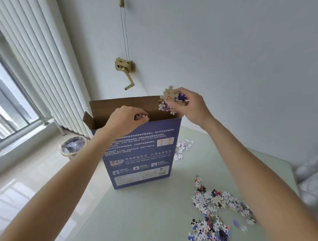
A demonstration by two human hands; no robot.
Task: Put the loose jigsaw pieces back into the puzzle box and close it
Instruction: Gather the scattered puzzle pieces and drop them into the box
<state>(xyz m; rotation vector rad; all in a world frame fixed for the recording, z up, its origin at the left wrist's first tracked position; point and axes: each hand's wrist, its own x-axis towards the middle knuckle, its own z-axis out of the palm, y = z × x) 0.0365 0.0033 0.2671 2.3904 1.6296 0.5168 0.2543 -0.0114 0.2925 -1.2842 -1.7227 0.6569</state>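
Puzzle box (141, 152) stands upright on the table (151, 210), top flaps open. Right hand (189, 105) grasps a clump of pieces (168, 101) over the opening; left hand (125, 119) pinches a few at the rim. Recommend releasing low inside. Loose pieces (218, 210) remain right. Legible: "700*500mm".

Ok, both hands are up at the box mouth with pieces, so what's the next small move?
Probably let go. The right hand holds a clump of pieces above the open top of the puzzle box, and the left hand pinches a few at its front rim. Releasing drops them inside.
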